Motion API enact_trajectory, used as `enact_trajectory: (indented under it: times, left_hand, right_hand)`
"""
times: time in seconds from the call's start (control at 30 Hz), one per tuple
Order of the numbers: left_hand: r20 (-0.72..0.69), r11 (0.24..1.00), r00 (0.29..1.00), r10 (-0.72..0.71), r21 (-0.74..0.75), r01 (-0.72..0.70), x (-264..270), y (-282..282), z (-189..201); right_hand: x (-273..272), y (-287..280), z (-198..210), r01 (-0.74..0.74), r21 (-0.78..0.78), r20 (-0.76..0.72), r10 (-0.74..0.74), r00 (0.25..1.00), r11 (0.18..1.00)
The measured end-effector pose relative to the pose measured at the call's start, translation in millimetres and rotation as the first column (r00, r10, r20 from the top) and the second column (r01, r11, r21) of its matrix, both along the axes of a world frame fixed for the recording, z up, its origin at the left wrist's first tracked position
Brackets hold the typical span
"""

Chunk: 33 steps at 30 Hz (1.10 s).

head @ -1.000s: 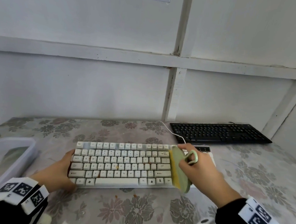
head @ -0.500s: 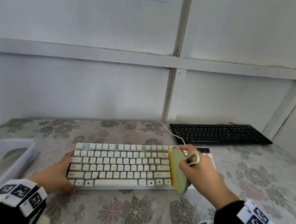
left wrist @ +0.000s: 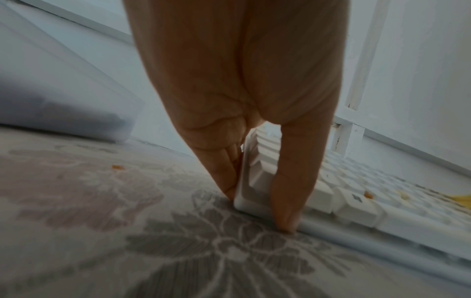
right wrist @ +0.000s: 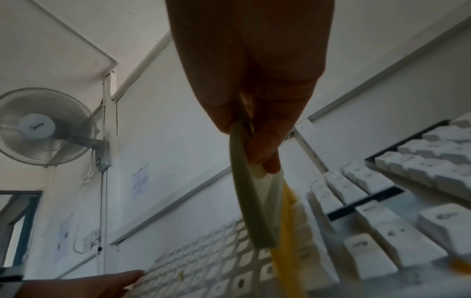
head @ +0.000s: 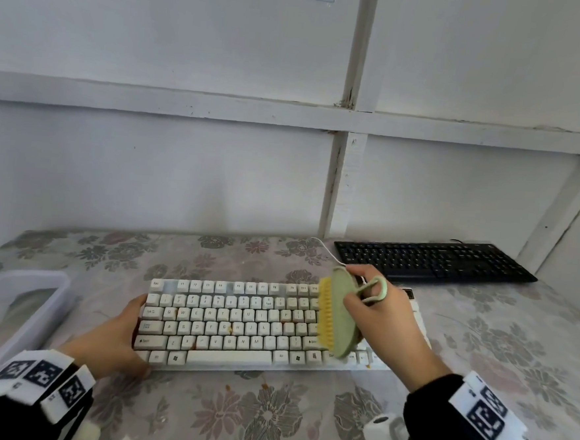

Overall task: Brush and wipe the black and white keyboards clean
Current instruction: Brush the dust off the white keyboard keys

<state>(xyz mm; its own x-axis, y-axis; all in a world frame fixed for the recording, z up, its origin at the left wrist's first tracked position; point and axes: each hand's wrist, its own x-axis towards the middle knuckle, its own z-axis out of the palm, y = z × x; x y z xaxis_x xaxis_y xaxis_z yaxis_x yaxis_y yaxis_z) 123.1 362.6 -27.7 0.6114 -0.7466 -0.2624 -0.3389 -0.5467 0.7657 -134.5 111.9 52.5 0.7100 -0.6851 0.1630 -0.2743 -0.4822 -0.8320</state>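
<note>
Head view: white keyboard (head: 257, 324) flat on floral tablecloth (head: 267, 421), orange-brown stains on several keys. Left hand (head: 112, 338) against keyboard's left end, fingers straight, nothing gripped. Right hand (head: 381, 315) over keyboard's right part, fingers clamped on green brush (head: 343, 316), yellow bristles facing left, touching the keys. Black keyboard (head: 433, 260) behind white keyboard's right end, by the wall. Clear plastic tub (head: 14, 307) left of white keyboard.

Left wrist view: fingers (left wrist: 224, 171) and thumb straddling white keyboard's (left wrist: 356, 201) near-left corner, tips on the cloth; orange crumbs on keys.

Right wrist view: brush (right wrist: 257, 201) pinched edge-on, bristles on white keyboard (right wrist: 369, 231); wall fan (right wrist: 43, 127) far left of it.
</note>
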Motion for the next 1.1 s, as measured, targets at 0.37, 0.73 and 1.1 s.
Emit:
enact_trajectory:
  times: [0.37,0.73,1.1]
  left_hand:
    - [0.012,1.000,1.000,0.008,0.016,-0.008,1,2,0]
    - [0.026,0.999,1.000,-0.011,0.030,0.011,2,0,1]
    - [0.021,1.000,1.000,-0.008,0.023,0.008,4,1,0]
  right_hand:
    - [-10,3,12,-0.003,-0.017,-0.020,0.002,1.000,1.000]
    - [-5,11,0,-0.065,0.002,-0.205,0.064,0.977,0.998]
    - [6,5,9,0.023,-0.001,-0.020,-0.023,1.000,1.000]
